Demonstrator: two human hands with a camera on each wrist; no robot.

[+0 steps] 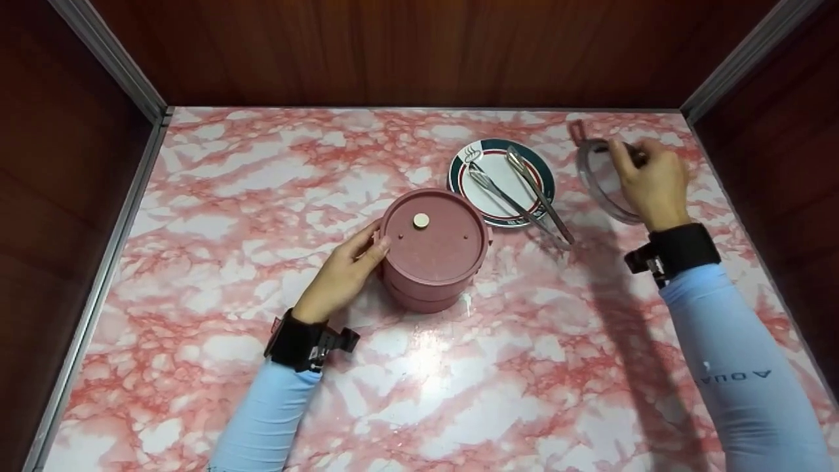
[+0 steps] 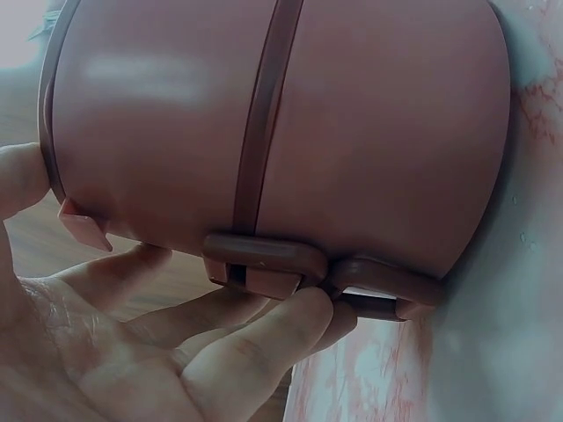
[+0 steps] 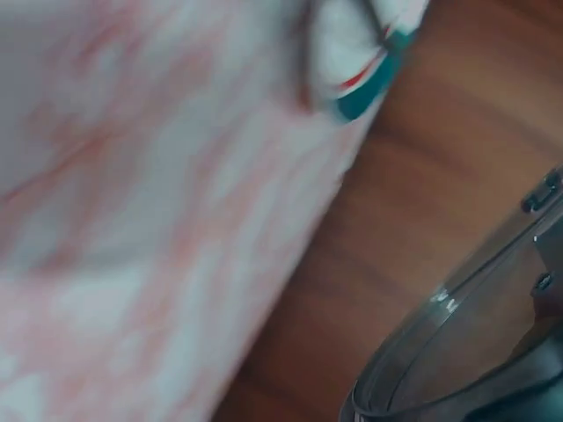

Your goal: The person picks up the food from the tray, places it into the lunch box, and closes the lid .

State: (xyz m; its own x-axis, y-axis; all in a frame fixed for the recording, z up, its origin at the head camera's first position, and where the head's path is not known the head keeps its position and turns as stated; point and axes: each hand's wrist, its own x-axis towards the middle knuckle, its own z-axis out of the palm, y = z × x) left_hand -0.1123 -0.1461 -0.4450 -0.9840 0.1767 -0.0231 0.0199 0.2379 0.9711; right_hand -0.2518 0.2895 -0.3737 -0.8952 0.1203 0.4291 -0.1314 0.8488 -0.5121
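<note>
A pink lidded round container stands upright near the middle of the table, a small cream knob on its flat top. My left hand grips its left side. In the left wrist view, the thumb touches the top rim while a fingertip meets the side latches. Out to the right, my right hand holds a clear round lid by its dark middle part, tilted above the table. Part of this clear lid shows in the right wrist view, where the hand is out of sight.
Behind the container, a white plate with a green rim carries metal tongs, whose joined end reaches past the plate's edge. The marbled pink table is bounded by dark wood panels at the back and both sides.
</note>
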